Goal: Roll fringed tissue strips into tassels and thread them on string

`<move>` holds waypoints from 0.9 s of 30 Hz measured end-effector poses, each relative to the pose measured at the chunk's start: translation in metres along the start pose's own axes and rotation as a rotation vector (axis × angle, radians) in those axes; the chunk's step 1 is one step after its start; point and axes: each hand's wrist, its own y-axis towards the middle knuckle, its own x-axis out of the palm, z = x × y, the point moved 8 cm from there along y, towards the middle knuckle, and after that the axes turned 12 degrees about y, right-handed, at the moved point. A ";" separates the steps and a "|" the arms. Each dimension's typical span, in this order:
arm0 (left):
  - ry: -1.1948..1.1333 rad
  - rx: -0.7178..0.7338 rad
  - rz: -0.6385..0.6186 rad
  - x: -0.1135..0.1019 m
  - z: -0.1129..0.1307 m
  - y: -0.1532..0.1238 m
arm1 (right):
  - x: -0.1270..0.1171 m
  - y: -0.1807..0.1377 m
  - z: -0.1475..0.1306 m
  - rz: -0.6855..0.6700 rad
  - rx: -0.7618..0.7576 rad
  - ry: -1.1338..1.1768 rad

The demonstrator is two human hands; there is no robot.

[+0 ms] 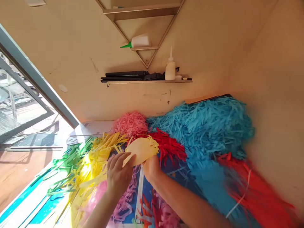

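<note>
A pale yellow piece of tissue paper (140,150) with a curled, fringed right edge is held up between my hands, above the table's middle. My left hand (120,172) grips its left side, thumb across the paper and fingers behind or below. At its lower right is my right hand (151,167), closed on the paper, most of its fingers hidden behind the wrist and sheet. Yellow paper strips (91,164) lie left of my left hand. Just behind the sheet is a bunch of red fringe (168,146). Purple curly strips (128,199) lie below, between my forearms.
A large blue fringe pile (209,123) fills the right back, with red streamers (263,190) in front. A pink pile (131,123) and green strips (67,161) lie at the left. The wall shelf (147,82) holds a glue bottle (170,70) and black tools. A glass door stands far left.
</note>
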 end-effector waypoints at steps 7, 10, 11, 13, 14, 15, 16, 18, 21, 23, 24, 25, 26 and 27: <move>-0.255 0.216 -0.447 0.095 0.096 -0.069 | -0.192 -0.047 -0.046 0.369 -0.044 0.396; -0.341 0.296 -0.728 0.121 0.129 -0.086 | -0.271 -0.098 -0.097 0.780 -0.322 0.009; -0.356 0.304 -0.773 0.124 0.135 -0.088 | -0.278 -0.114 -0.109 0.863 -0.405 -0.073; -0.371 0.304 -0.811 0.126 0.143 -0.089 | -0.260 -0.128 -0.121 0.807 -0.513 -0.304; -0.375 0.306 -0.830 0.125 0.146 -0.090 | -0.234 -0.125 -0.119 0.655 -0.529 -0.490; -0.377 0.308 -0.849 0.124 0.148 -0.091 | -0.201 -0.116 -0.107 0.423 -0.507 -0.712; -0.378 0.309 -0.866 0.123 0.148 -0.093 | -0.166 -0.106 -0.085 0.139 -0.439 -0.915; -0.373 0.307 -0.896 0.119 0.147 -0.097 | -0.127 -0.094 -0.036 -0.259 -0.277 -1.198; -0.373 0.289 -0.947 0.115 0.139 -0.107 | -0.149 -0.072 -0.018 -0.179 -0.134 -1.480; -0.399 0.263 -0.984 0.114 0.135 -0.114 | -0.188 -0.070 -0.041 0.161 -0.104 -1.608; -0.418 0.246 -0.998 0.113 0.134 -0.115 | -0.203 -0.076 -0.056 0.329 -0.120 -1.643; -0.438 0.229 -1.007 0.113 0.133 -0.116 | -0.210 -0.085 -0.068 0.437 -0.165 -1.655; -0.462 0.213 -1.011 0.112 0.133 -0.114 | -0.208 -0.092 -0.075 0.440 -0.227 -1.648; -0.483 0.200 -1.011 0.111 0.133 -0.110 | -0.198 -0.097 -0.073 0.324 -0.291 -1.622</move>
